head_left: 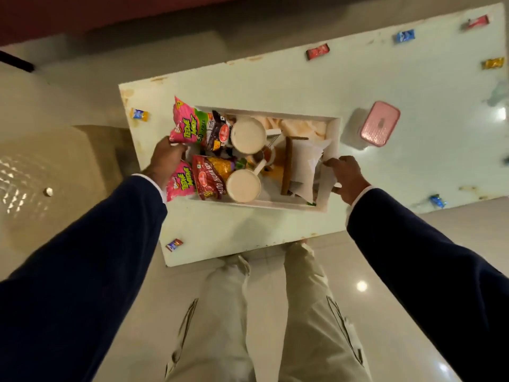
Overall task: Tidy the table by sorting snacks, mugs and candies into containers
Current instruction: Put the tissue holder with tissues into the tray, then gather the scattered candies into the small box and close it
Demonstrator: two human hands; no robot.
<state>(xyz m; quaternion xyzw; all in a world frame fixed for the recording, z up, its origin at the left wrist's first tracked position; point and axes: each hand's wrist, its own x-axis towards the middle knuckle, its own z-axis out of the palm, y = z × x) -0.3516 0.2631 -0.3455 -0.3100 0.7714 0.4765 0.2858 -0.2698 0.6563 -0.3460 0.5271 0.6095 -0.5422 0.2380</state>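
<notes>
A white rectangular tray [333, 128] sits over the middle of the white table [275, 84]. It carries two pink snack packets [184, 122], a red snack packet [205, 177], a dark packet [220, 132], two white mugs [248, 135] and crumpled paper [305, 158]. My left hand [165, 158] grips the tray's left end, between the pink packets. My right hand [347, 177] grips the tray's right end beside the paper. Wrapped candies lie scattered on the table: red [317, 51], blue [404, 36], red [478, 22], yellow [493, 63], orange-blue [139, 114], blue [438, 201] and one near the front edge [174, 244].
A pink-lidded container [380, 124] stands on the table right of the tray. A beige seat [41, 172] is on the left, glossy floor all around. My legs [261, 312] stand at the table's near edge.
</notes>
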